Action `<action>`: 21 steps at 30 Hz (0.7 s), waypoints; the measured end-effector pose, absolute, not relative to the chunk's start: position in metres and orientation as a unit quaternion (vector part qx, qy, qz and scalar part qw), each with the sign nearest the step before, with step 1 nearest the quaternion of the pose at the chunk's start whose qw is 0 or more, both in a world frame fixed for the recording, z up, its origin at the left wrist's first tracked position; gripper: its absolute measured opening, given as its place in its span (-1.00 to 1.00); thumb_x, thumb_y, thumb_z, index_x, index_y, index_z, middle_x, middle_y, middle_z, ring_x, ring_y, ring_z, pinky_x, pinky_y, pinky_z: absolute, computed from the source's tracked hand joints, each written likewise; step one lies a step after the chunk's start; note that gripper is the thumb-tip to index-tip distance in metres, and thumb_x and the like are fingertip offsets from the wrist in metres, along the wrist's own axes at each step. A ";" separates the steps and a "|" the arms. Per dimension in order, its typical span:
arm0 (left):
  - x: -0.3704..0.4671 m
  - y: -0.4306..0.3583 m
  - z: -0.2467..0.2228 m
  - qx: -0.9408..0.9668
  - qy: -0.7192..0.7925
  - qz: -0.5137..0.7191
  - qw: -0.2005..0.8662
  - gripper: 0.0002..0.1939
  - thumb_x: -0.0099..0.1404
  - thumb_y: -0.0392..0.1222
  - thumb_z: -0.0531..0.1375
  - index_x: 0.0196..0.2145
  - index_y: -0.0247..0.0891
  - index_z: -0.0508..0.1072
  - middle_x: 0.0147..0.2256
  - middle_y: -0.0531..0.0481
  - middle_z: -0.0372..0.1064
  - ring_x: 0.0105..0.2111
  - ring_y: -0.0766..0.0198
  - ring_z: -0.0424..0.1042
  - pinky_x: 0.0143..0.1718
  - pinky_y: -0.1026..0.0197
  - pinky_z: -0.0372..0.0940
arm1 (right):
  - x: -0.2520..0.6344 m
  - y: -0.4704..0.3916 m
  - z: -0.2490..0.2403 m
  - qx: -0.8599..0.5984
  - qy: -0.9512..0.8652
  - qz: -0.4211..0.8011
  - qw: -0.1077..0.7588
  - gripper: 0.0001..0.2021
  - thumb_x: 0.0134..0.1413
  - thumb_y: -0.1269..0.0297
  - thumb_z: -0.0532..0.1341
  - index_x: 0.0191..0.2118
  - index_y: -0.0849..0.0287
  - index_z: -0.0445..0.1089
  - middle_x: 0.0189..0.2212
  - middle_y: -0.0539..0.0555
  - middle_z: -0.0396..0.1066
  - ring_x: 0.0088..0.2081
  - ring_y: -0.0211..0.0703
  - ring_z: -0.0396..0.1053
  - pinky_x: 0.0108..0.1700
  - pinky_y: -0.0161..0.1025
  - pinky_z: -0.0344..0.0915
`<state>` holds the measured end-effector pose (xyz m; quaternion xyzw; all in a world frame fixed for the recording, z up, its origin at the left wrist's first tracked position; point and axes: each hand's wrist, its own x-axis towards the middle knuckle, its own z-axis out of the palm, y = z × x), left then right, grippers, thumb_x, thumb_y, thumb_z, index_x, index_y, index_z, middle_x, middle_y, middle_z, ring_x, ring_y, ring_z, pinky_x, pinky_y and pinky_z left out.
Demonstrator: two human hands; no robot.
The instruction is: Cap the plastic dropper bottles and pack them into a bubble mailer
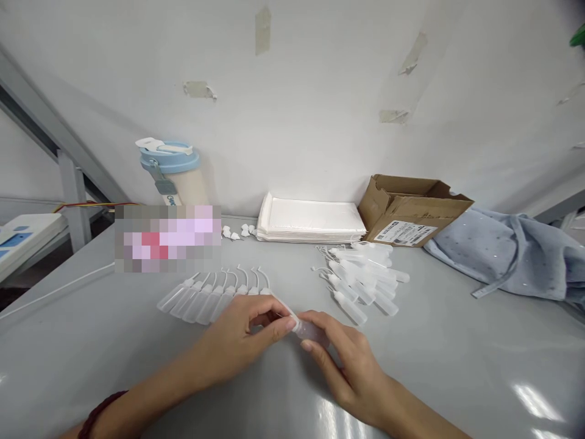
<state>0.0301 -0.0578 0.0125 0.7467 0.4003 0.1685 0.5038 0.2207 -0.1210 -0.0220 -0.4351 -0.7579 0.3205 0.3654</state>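
Note:
Between my hands, just above the grey table, is a small translucent squeeze bottle [311,333] with a white neck and a thin tube pointing up and to the left. My right hand [350,360] grips its body between thumb and fingers. With thumb and fingertips, my left hand [260,329] pinches the white neck end; the fingertips hide part of it. Beyond my left hand lies a neat row of similar bottles [201,305] with bent thin tubes. To the right, more such bottles [361,280] lie in a loose heap.
At the back stand a stack of white padded envelopes [315,216] and an open cardboard box [411,213]. Small white pieces [235,233] lie beside the envelopes. A blue-lidded cup [173,171], a pixelated item [169,241] and a white cable [59,289] are left, blue-grey cloth [507,250] right.

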 end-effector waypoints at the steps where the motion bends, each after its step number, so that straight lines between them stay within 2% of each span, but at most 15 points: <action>1: 0.029 -0.058 0.011 0.762 0.393 0.170 0.486 -0.77 0.30 -0.08 0.09 -0.36 -0.20 0.49 -0.42 0.10 0.43 -0.40 0.33 0.37 -0.38 0.35 0.26 | 0.221 -0.121 -0.021 -0.449 -0.738 0.349 0.363 -0.73 0.23 0.38 0.02 0.04 0.08 0.17 -0.31 0.03 0.38 -0.33 -0.21 0.35 -0.30 -0.28 0.29; 4: 0.027 -0.059 0.009 0.807 0.342 0.202 0.437 -0.85 0.30 -0.16 0.09 -0.31 -0.19 0.45 -0.36 0.08 0.43 -0.35 0.32 0.38 -0.35 0.34 0.26 | 0.221 -0.122 -0.018 -0.470 -0.657 0.471 0.354 -0.80 0.27 0.25 0.01 -0.03 0.09 0.19 -0.46 -0.04 0.34 -0.52 -0.30 0.24 -0.48 -0.35 0.22; 6: 0.026 -0.059 0.009 0.826 0.305 0.233 0.414 -0.89 0.29 -0.22 0.10 -0.31 -0.21 0.43 -0.35 0.07 0.43 -0.35 0.33 0.39 -0.29 0.32 0.26 | 0.222 -0.122 -0.017 -0.473 -0.645 0.487 0.350 -0.79 0.26 0.21 0.01 -0.02 0.08 0.18 -0.48 -0.04 0.33 -0.53 -0.30 0.23 -0.50 -0.35 0.21; 8: 0.025 -0.060 0.008 0.831 0.294 0.245 0.404 -0.90 0.28 -0.24 0.11 -0.33 -0.22 0.42 -0.37 0.06 0.43 -0.36 0.32 0.39 -0.28 0.31 0.26 | 0.222 -0.123 -0.019 -0.479 -0.691 0.412 0.351 -0.79 0.24 0.26 0.04 -0.02 0.06 0.17 -0.43 -0.01 0.36 -0.48 -0.27 0.28 -0.47 -0.34 0.24; 11: 0.026 -0.063 0.005 0.833 0.316 0.229 0.393 -0.85 0.30 -0.20 0.09 -0.37 -0.25 0.41 -0.40 0.04 0.41 -0.38 0.30 0.38 -0.38 0.32 0.26 | 0.223 -0.123 -0.024 -0.455 -0.775 0.230 0.373 -0.72 0.20 0.41 0.05 0.02 0.07 0.11 -0.26 0.09 0.40 -0.38 -0.21 0.36 -0.37 -0.29 0.32; 14: 0.026 -0.065 -0.001 0.840 0.322 0.225 0.375 -0.80 0.31 -0.16 0.06 -0.39 -0.27 0.39 -0.45 0.04 0.36 -0.43 0.31 0.36 -0.44 0.32 0.24 | 0.224 -0.121 -0.028 -0.412 -0.821 0.112 0.379 -0.63 0.17 0.52 0.03 0.07 0.13 0.05 -0.19 0.17 0.41 -0.24 -0.12 0.40 -0.25 -0.24 0.36; 18: 0.025 -0.064 -0.002 0.852 0.314 0.227 0.352 -0.86 0.30 -0.17 0.09 -0.32 -0.25 0.40 -0.43 0.05 0.38 -0.42 0.30 0.37 -0.36 0.27 0.26 | 0.226 -0.120 -0.028 -0.390 -0.852 0.043 0.348 -0.61 0.17 0.53 0.05 0.09 0.17 0.04 -0.23 0.19 0.43 -0.27 -0.09 0.40 -0.30 -0.22 0.36; 21: 0.024 -0.063 0.002 0.863 0.306 0.215 0.338 -0.87 0.30 -0.19 0.09 -0.30 -0.24 0.41 -0.40 0.03 0.40 -0.36 0.26 0.38 -0.26 0.22 0.26 | 0.228 -0.120 -0.026 -0.389 -0.849 0.064 0.352 -0.64 0.18 0.50 0.06 0.08 0.18 0.07 -0.30 0.15 0.42 -0.37 -0.13 0.36 -0.37 -0.24 0.33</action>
